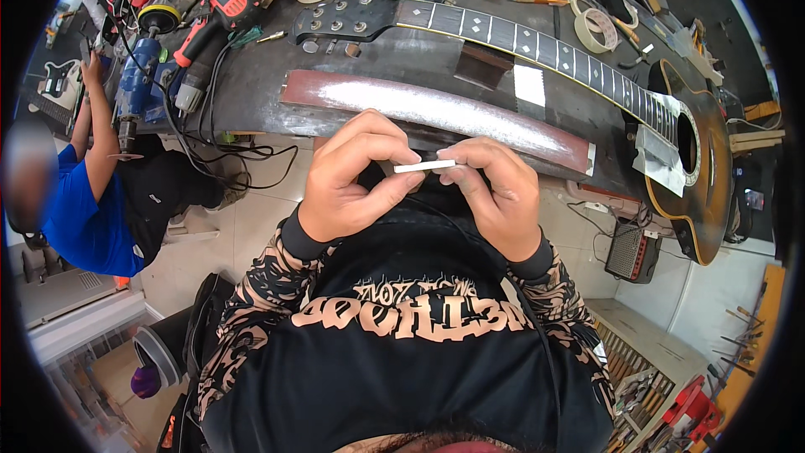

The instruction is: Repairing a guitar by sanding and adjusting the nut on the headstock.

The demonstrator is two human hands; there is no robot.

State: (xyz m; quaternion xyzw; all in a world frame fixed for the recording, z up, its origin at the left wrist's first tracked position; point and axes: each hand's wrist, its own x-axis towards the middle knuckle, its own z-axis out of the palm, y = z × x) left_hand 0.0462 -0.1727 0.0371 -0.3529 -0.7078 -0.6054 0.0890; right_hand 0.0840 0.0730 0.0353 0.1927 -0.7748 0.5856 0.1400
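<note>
Both hands pinch a thin white strip (425,165) between thumb and fingertips: my left hand (352,176) at its left end, my right hand (495,189) at its right. Just beyond them lies a long reddish-brown board (537,134) with a pale, dusty middle, along the dark bench's front edge. Behind it an acoustic guitar (704,193) lies with its dark headstock (352,17) to the left, white diamond inlays along its neck and pale tape by the soundhole. A small white piece (529,84) lies beneath the neck.
Power tools (222,8) and cords crowd the bench's left, tape rolls (595,33) and small tools its back. A co-worker in a blue shirt (84,210) crouches at left, arm raised. An amplifier (629,249) stands below the guitar; a tool rack (746,335) is at lower right.
</note>
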